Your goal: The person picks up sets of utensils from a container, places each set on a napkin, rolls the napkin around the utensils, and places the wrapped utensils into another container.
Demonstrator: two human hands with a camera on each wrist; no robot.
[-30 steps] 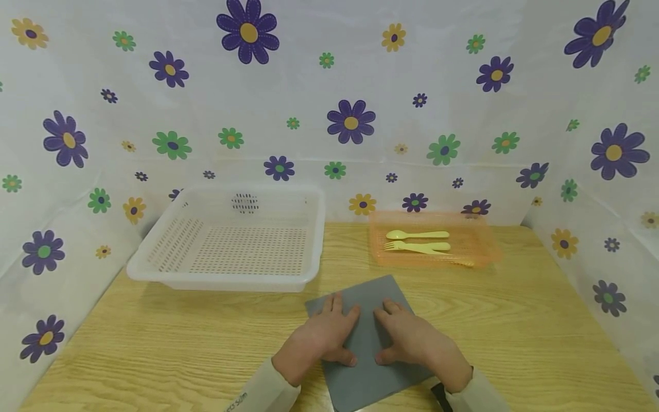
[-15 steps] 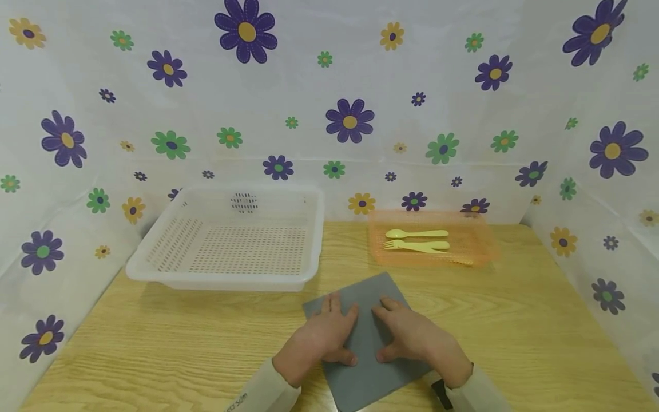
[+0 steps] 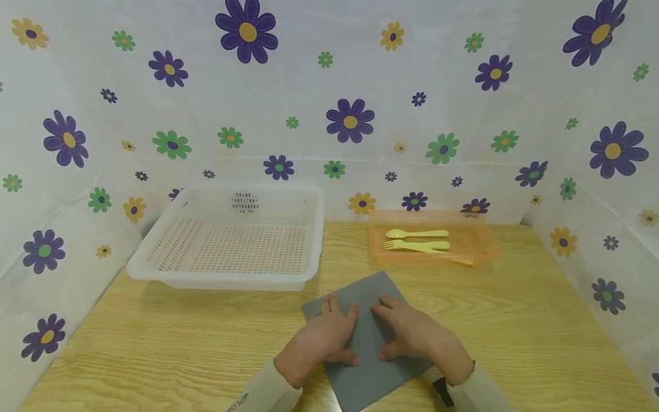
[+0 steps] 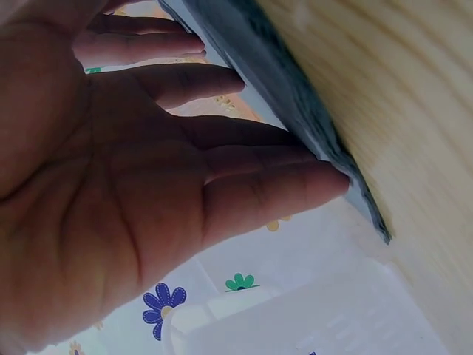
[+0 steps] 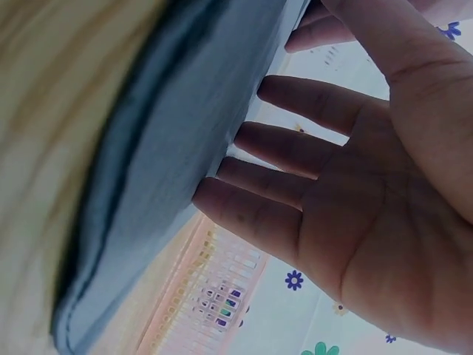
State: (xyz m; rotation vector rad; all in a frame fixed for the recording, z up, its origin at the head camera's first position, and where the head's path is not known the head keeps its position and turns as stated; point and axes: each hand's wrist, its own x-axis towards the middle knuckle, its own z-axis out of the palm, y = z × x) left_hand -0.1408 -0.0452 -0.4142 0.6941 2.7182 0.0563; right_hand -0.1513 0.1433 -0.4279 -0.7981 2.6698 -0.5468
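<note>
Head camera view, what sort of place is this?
Probably an indoor tabletop booth set up for handling household items, though the wider room is out of view. It shows in the white flower-print sheeting enclosing the back and both sides, the wood-grain table, and the orange basket holding yellow cutlery.

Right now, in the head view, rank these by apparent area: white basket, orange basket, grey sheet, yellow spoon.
1. White basket
2. Grey sheet, partly covered and nearer the camera
3. Orange basket
4. Yellow spoon

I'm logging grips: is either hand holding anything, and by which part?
Nothing is held: the left hand and right hand only rest fingertips on the gray cloth.
</note>
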